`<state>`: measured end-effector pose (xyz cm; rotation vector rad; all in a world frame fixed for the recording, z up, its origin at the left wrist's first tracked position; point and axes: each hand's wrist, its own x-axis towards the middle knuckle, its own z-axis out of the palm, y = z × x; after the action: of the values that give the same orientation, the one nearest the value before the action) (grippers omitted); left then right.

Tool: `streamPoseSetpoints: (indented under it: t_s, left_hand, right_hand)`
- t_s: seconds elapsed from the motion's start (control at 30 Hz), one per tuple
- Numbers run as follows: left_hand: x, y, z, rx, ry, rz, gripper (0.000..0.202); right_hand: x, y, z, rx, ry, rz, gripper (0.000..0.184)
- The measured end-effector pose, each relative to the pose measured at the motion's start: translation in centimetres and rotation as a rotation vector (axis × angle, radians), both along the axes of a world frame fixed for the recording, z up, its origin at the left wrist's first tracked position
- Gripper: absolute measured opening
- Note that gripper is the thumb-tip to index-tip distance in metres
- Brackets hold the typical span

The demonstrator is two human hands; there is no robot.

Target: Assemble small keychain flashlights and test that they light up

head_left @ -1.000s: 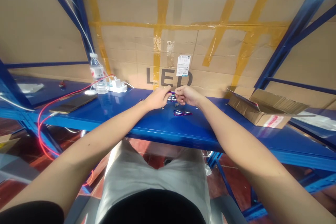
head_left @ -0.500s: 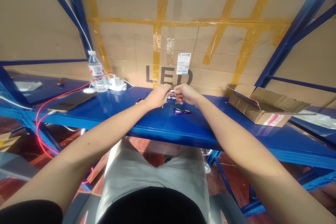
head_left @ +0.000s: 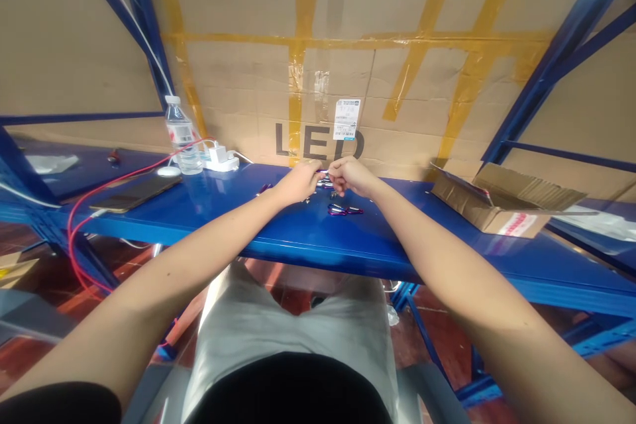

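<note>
My left hand (head_left: 301,182) and my right hand (head_left: 352,176) meet above the blue tabletop (head_left: 278,232), fingertips almost touching. Both are closed in a pinch. Between them is a small, partly purple piece, mostly covered by the fingers; its kind is too small to make out. Just beneath and behind the fingertips lie several shiny metal pieces (head_left: 325,183). Nearer the front edge rest purple, carabiner-like clips (head_left: 344,210) with silvery parts. Another dark purple piece (head_left: 264,189) sits left of my left hand, partly behind the forearm.
An open cardboard box (head_left: 511,205) stands at the right. On the left are a water bottle (head_left: 183,139), a white charger (head_left: 221,159) with a red cable (head_left: 82,202), a phone (head_left: 134,193) and a white oval object (head_left: 169,171). A large cardboard sheet (head_left: 238,79) backs the table.
My hands stay together in nearly the same place. The right fingers have curled slightly, and the small piece between the hands shows less white. The clips on the table have not moved.
</note>
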<state>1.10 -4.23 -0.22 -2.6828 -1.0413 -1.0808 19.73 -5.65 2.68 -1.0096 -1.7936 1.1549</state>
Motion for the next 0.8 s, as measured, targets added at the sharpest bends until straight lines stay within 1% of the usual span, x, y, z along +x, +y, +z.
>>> streamPoseSetpoints:
  t_s: [0.13,0.23,0.33,0.43,0.57,0.67,0.8]
  left_hand:
    - [0.0,-0.7,0.2,0.022,0.034,0.020,0.021]
    - [0.3,-0.9,0.1,0.008,0.041,0.048,0.021]
    - [0.7,-0.8,0.0,-0.021,0.002,0.069,0.024]
    - [0.9,-0.8,0.1,-0.033,0.018,0.079,0.027]
    - [0.9,-1.1,0.3,-0.057,0.071,0.166,0.026]
    - [1.0,-1.4,0.4,-0.035,0.042,0.219,0.024]
    - [1.1,-1.8,0.3,0.035,0.051,0.234,0.027]
  right_hand:
    - [0.4,0.2,0.1,-0.066,0.025,0.053,0.019]
    - [0.4,0.2,0.3,-0.079,0.024,0.048,0.020]
    - [0.3,0.1,0.4,-0.006,0.022,0.025,0.022]
    - [0.2,0.2,0.2,0.091,-0.048,0.004,0.023]
    - [0.0,0.4,-0.1,0.136,-0.104,-0.004,0.020]
    - [0.0,0.4,-0.2,0.118,-0.076,-0.012,0.018]
    - [0.1,0.4,-0.2,0.038,-0.001,0.008,0.015]
